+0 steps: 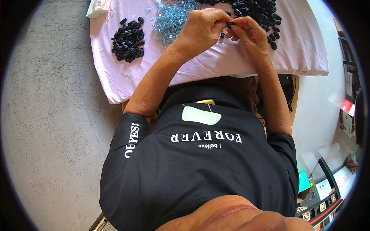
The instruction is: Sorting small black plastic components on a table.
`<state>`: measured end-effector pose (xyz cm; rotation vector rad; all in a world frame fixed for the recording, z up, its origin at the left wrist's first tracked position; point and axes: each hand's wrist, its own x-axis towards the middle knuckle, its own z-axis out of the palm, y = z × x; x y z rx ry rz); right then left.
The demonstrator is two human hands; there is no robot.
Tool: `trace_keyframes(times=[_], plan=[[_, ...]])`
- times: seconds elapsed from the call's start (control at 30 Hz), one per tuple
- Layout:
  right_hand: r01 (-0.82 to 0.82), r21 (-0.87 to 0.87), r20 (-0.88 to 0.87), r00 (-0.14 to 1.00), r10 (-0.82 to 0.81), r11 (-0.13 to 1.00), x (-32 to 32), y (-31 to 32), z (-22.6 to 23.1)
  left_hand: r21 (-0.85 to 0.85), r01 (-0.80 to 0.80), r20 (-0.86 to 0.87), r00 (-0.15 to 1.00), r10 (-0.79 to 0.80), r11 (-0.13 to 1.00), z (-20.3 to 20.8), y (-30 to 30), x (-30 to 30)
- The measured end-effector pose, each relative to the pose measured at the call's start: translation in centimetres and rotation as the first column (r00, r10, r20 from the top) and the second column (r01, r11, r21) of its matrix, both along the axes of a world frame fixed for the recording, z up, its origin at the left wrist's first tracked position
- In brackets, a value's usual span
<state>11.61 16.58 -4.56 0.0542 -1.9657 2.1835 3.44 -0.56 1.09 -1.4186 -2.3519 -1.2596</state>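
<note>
Black piece (230, 25): we find it right of the clear pile (172, 24), held between the two hands.
Left hand (201, 31): we see thumb and fingers pinched on the black piece, the hand partly covering the clear pile's right side.
Right hand (251, 35): farther right of the clear pile, pinched on the same piece, so the hands meet there.
Second piece (222, 35): small and black, right of the clear pile, just below the pinch; we cannot tell if it hangs or lies.
Small heap (128, 41): black pieces, left of the clear pile.
Big heap (262, 9): more black pieces, well right of it.
Cloth (302, 52): pink, under the clear pile.
</note>
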Motion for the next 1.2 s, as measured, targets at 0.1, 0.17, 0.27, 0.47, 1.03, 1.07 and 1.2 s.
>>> trace_keyframes(times=[0.1,0.17,0.27,0.47,1.03,1.07,1.2], plan=[[0.014,-0.040,-0.002,1.000,-0.015,0.999,-0.1,0.5,-0.7,0.110,-0.044,0.092,0.995,0.034,0.993,0.0,0.4,0.5],[0.027,-0.085,0.002,1.000,-0.027,0.996,-0.3,0.8,-1.3,0.087,-0.032,0.197,0.980,0.014,0.996,0.3,0.2,0.7],[0.038,-0.084,0.000,0.999,-0.038,0.996,-0.4,1.1,-1.7,-0.078,-0.106,0.059,0.992,0.110,0.991,-0.5,-0.6,0.6],[0.068,-0.096,0.018,0.998,-0.066,0.993,-0.4,1.6,-1.9,-0.263,-0.101,-0.117,0.990,0.072,0.960,-2.5,-0.5,1.9],[-0.031,-0.084,0.000,1.000,0.032,0.996,0.1,1.3,-0.6,0.114,-0.105,0.303,0.951,0.066,0.988,-0.6,0.4,0.9],[-0.031,-0.077,0.003,1.000,0.031,0.997,0.1,1.3,-0.6,0.114,-0.103,0.304,0.951,0.064,0.988,-0.6,0.4,0.9],[-0.062,-0.093,-0.039,0.998,0.058,0.994,0.1,0.9,-0.1,0.067,-0.078,0.315,0.948,0.053,0.995,-0.5,0.2,0.7]])
